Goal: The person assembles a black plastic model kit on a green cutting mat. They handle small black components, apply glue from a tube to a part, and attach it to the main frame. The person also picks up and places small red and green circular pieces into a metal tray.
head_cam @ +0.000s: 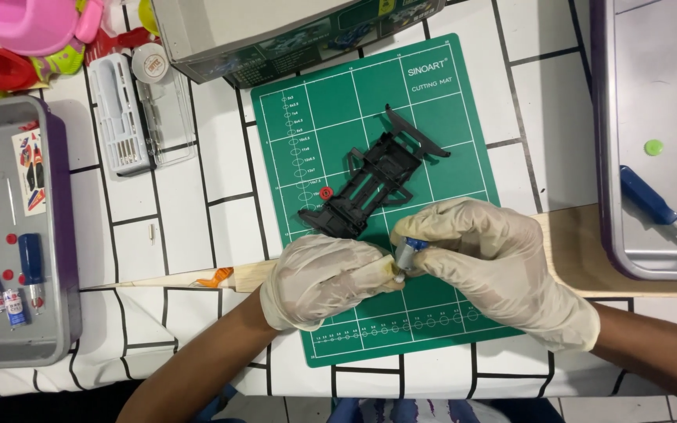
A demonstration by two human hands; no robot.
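Observation:
Both hands wear pale latex gloves and meet over a green cutting mat (440, 86). My right hand (503, 266) pinches a small silver and blue cylindrical motor (409, 252). My left hand (327, 278) touches the motor's lower end, where a tiny yellowish part shows between the fingertips. Just above the hands lies a black plastic toy car chassis (374, 180), lying at a slant on the mat. A small red round piece (326, 193) sits next to the chassis's left side.
A grey tray (52, 235) at left holds a blue-handled tool, small blue cylinders, red bits and a sticker sheet. Another grey tray (609, 157) at right holds a blue-handled tool (652, 202) and a green disc (653, 146). A clear parts case (131, 113) and a cardboard box (276, 31) lie behind.

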